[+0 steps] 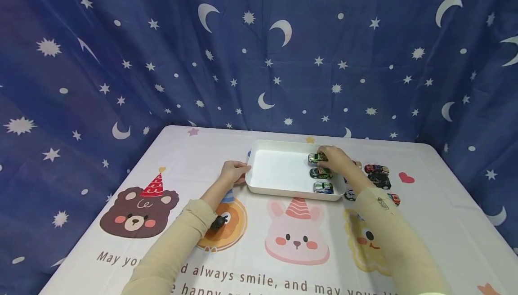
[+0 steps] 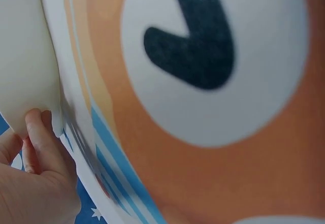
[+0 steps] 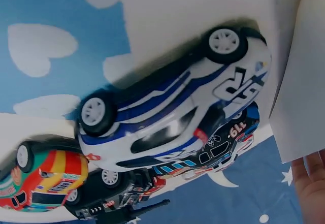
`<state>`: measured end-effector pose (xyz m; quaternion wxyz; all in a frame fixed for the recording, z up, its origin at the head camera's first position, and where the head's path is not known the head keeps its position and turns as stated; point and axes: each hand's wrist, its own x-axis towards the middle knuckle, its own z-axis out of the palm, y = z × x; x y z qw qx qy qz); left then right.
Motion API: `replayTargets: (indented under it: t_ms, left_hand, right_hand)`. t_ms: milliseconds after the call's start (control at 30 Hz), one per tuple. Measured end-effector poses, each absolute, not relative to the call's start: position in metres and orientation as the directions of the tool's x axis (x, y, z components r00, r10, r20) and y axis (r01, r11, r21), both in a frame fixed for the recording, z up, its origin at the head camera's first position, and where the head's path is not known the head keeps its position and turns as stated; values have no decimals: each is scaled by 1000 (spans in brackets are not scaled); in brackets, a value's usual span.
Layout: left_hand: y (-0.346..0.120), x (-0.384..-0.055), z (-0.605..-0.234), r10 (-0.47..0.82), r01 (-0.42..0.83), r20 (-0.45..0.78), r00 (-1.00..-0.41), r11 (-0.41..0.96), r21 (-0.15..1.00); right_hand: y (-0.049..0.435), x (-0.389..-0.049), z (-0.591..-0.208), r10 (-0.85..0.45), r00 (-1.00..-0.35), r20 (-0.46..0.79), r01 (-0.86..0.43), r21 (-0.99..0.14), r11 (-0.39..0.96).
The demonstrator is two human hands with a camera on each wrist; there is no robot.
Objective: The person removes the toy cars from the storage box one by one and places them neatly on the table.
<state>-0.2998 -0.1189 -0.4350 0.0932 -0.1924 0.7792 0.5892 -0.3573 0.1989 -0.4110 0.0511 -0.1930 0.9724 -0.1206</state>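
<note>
The thumb and fingers of a person's right-hand grip [image 1: 337,159] pinch the right end of a green-and-yellow toy car [image 1: 313,158] in the far right corner of a white tray [image 1: 291,193], while the left-hand grip [image 1: 232,172] pinches the tray's left wall, apparently steadying it. The held car lies right at the right fingertips, its left end jutting clear of them toward the tray's middle. The step in hand appears to be lining up toy cars along the tray's right side, and the next move seems to call for settling this one level with the row, then parting the fingers without nudging its neighbor. That neighbor, a dark green car [image 1: 319,173], sits just nearer the person, with a white, blue and green car [image 1: 323,188] by the tray's near right corner. Beyond the tray's right wall, more cars stand toward the far right corner of the surface [image 1: 457,223]: a red-and-blue car [image 1: 373,168], a black vehicle [image 1: 380,180] and, large in the right wrist view, a white-and-blue car [image 3: 172,112] with a red, yellow and green car [image 3: 51,178] near it. A star-and-moon backdrop [image 1: 299,74] hangs behind the surface's far edge.
</note>
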Motion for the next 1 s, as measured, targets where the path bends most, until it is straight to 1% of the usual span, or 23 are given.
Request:
replayTargets:
  t_ms: [133,267,467,733,800,1000]
  left_hand:
    - [-119,-299,-435,-192,-405,-366,-911,233,884]
    - [-119,-299,-437,-194,-399,-360,-913,231,887]
    - [-119,-298,-438,-191,-383,-344,-919,233,894]
    - [-120,-299,-438,-192,-379,-341,-921,230,896]
    - [-120,-300,-439,-189,-379,-341,-921,232,896]
    - [-119,-298,-438,-188,-370,-331,-925,239,898]
  right_hand:
    - [204,-353,-409,-395,-918,21,-380,-321,867]
    - [212,-351,-409,-407,-910,81,-409,-347,844]
    - [222,-347,-408,-398,-911,107,-406,-395,824]
    - [233,-343,-403,-404,-907,117,-417,-381,825]
    - [238,-344,-402,-423,-897,127,-438,-376,817]
    - [252,-339,-398,-443,-886,138,-460,-391,797]
